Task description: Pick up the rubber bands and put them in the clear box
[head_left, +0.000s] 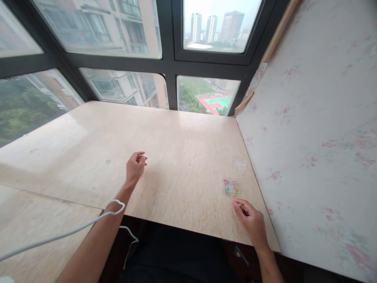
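Observation:
My left hand (136,166) hovers above the middle-left of the tabletop, its fingers loosely bent and a little apart, with nothing visible in them. To its left a small thin ring-shaped band (108,161) lies on the surface. At the right, my right hand (251,219) is closed, thumb and fingertips drawn together; whatever they may hold is too small to make out. Just beyond those fingertips sits a small clear divided box (224,192) holding pink, green and yellow ring-shaped bands (228,189). A clear plastic piece (239,162), like a lid, rests behind the box.
The pale marbled tabletop (176,157) ends at dark-framed windows (169,67) at the back. A floral-papered wall (309,137) borders the right. One white cable (59,237) crosses over my left forearm. A seam (53,195) runs across the table's left side.

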